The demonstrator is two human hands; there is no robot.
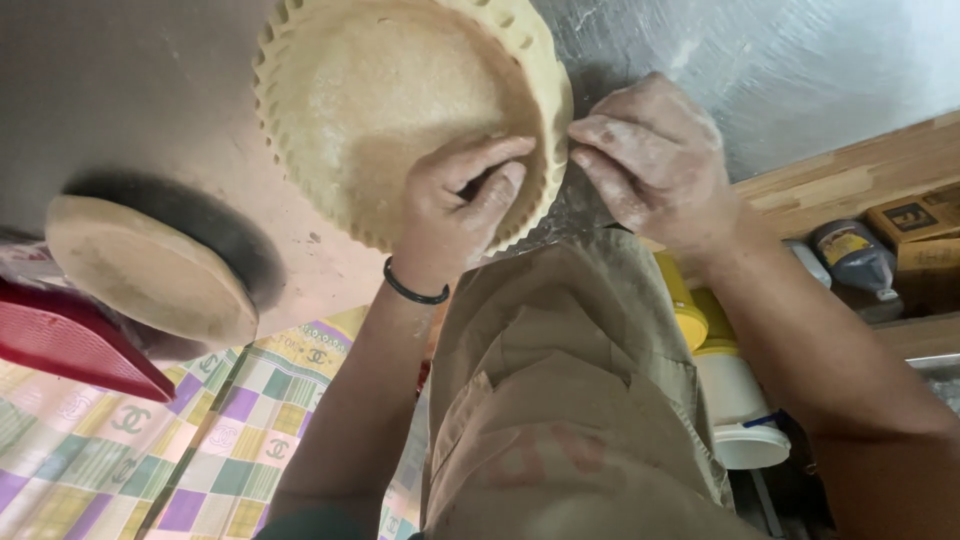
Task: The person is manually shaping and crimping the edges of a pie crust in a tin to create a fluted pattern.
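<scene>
bare steel (800,70) right, dough disc (150,265) left

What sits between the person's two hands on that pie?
In the head view, the fluted rim of the pie crust runs between the left hand, inside the shell, and the right hand, outside it.

Matt, floury pie dough (380,90), scuffed metal worktop (800,70), glossy plastic tubs (735,400), khaki cloth apron (560,380)

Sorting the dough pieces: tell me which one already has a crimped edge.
The large pie shell under both hands has a fluted rim all round. The smaller dough disc at the left is smooth-edged.
</scene>
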